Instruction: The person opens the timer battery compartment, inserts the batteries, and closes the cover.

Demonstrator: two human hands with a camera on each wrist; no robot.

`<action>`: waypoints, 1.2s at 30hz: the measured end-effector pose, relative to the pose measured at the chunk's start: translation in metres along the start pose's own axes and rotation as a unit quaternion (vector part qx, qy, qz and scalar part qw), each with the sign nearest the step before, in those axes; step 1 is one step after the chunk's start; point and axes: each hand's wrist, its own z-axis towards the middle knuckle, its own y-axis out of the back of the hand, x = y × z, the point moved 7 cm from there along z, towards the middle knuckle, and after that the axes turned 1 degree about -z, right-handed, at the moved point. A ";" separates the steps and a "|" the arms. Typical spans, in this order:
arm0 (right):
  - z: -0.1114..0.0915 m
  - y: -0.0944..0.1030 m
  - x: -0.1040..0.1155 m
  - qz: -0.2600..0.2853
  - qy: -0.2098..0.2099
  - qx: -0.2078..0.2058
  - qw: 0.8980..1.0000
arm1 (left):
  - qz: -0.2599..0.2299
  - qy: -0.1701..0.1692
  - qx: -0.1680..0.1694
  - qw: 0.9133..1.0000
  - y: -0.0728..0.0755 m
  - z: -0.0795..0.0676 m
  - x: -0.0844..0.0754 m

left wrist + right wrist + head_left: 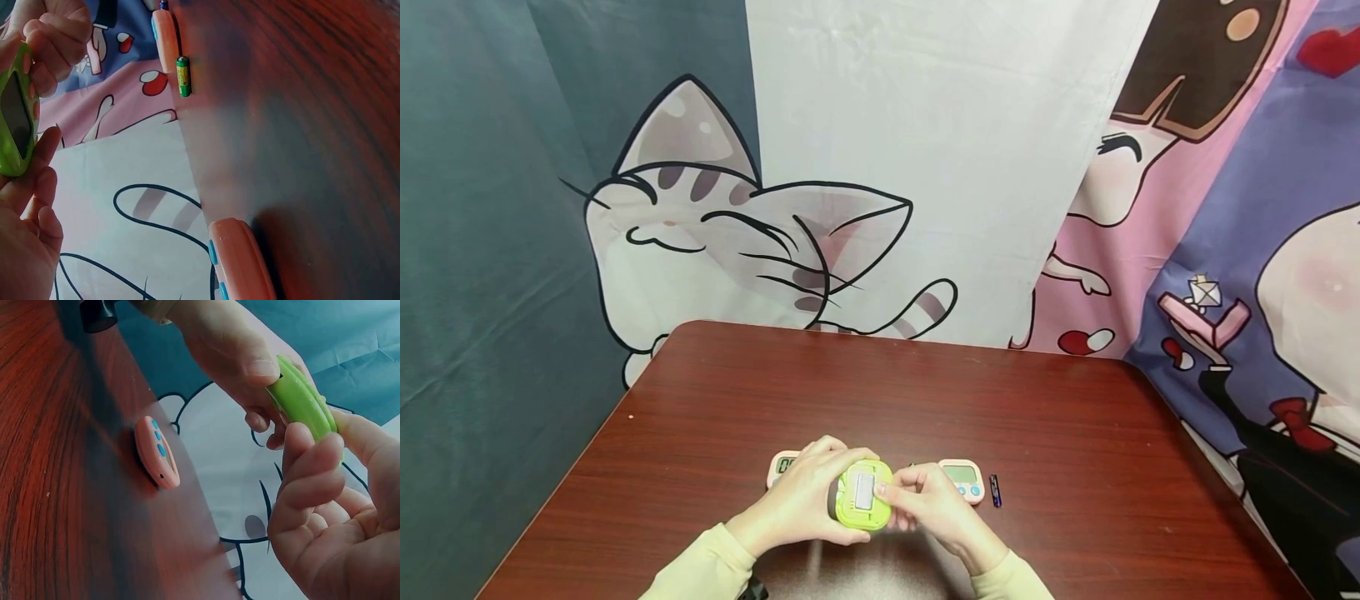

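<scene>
A lime-green digital timer (865, 492) is held up above the table, its back with a pale silvery rectangle turned to the head camera. My left hand (805, 500) grips it from the left, thumb along the lower edge and fingers over the top. At the right edge my right hand (936, 504) pinches it, thumb on the back and fingers curled beneath. The timer's dark screen (17, 115) faces away, as the left wrist view shows. From the right wrist view, the green case (303, 403) appears edge-on between both hands.
A pale pink timer (778, 468) lies partly hidden behind the left hand. Another one (962, 481) lies right of the right hand, beside a dark battery (996, 491). Between these timers lies a green battery (183, 76). A patterned curtain (925, 167) hangs behind the table (1075, 433).
</scene>
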 end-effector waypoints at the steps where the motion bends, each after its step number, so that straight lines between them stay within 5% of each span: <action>1: 0.000 0.000 0.000 0.003 0.001 0.003 1.000 | -0.006 0.005 0.003 1.000 0.000 0.000 0.000; 14: 0.000 -0.002 -0.003 0.046 -0.040 -0.012 0.998 | -0.014 0.050 0.006 0.999 0.004 -0.003 0.006; 21: -0.001 0.002 -0.002 0.016 -0.043 -0.036 0.998 | -0.017 0.040 0.003 0.999 0.004 -0.003 0.007; 27: -0.002 0.013 0.005 0.023 0.001 -0.114 0.993 | -0.006 0.036 -0.007 0.999 0.004 -0.004 0.007; 36: -0.003 0.014 0.013 -0.003 0.067 -0.113 0.991 | -0.004 0.037 -0.008 0.999 0.004 -0.003 0.008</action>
